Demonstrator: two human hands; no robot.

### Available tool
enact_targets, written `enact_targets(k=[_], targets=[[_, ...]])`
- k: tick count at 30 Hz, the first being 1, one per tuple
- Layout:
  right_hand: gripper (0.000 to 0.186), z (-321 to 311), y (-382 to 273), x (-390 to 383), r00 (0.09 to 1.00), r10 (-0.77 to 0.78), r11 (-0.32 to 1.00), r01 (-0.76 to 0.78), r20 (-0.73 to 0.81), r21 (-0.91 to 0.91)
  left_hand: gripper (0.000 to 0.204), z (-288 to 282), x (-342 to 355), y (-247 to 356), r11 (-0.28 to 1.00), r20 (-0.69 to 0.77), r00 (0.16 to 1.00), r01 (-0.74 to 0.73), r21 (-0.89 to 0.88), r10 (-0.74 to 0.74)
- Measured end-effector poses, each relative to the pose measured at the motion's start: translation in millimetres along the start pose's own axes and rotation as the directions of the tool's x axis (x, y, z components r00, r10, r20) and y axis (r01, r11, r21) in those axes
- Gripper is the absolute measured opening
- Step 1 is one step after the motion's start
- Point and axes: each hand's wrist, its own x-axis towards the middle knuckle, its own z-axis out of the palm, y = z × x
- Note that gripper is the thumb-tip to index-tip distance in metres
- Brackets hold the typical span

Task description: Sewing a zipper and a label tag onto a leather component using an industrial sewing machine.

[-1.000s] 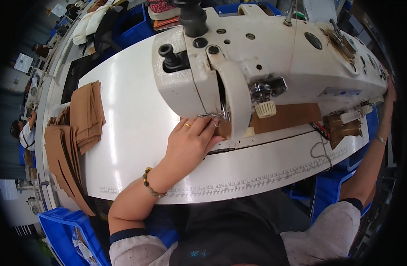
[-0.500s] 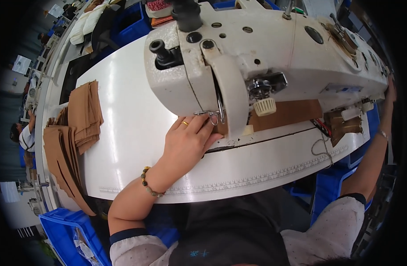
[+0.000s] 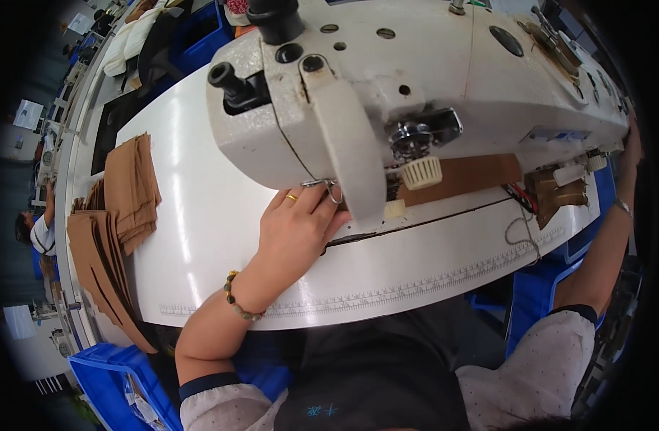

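Note:
My left hand (image 3: 295, 228) lies palm down under the head of a white sewing machine (image 3: 300, 136), beside the needle area. Its fingers stretch forward with the thumb apart, and their tips are partly hidden behind the machine's guard and a small metal loop. A flat strip of brown fabric (image 3: 466, 176) runs beneath the machine arm, to the right of that hand. Whether the fingers touch the strip is hidden. At the far right, my right hand (image 3: 633, 133) reaches up to the end of the machine; its fingers are lost in the dark rim.
Stacked brown fabric pieces (image 3: 130, 190) lie at the left of the white table (image 3: 207, 215), some hanging over its edge. A printed ruler (image 3: 387, 293) follows the near edge. Dark thread (image 3: 520, 233) and a brown scrap (image 3: 559, 197) sit at right. Blue bins (image 3: 117, 370) stand below.
The view has shifted slightly, so the machine head appears farther left and larger. My left hand stays by the needle area and my right at the machine's far end.

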Motion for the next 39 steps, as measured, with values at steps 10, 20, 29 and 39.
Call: enact_targets(k=[10,20,29,39], targets=[[0.043,14.6,20.7,-57.4,0.962,0.239,0.832,-0.132,-0.133,0.539,0.033,2.3,-0.4,-0.2,0.999,-0.012,1.000,0.017,-0.038,-0.017],[0.045,19.6,44.5,-69.7,0.974,0.210,0.747,-0.104,-0.084,0.657,0.037,3.5,7.8,12.5,0.974,-0.142,0.965,-0.207,0.095,0.220],[0.036,21.8,14.6,-114.4,0.993,0.112,0.939,-0.096,-0.027,0.331,0.067,45.3,77.9,87.9,0.949,-0.006,1.000,0.010,0.315,-0.009],[0.015,56.7,-69.8,-314.4,0.602,-0.619,0.629,0.765,0.504,-0.141,0.048,-2.1,-10.0,75.7,0.972,0.090,0.972,-0.224,0.064,0.218]])
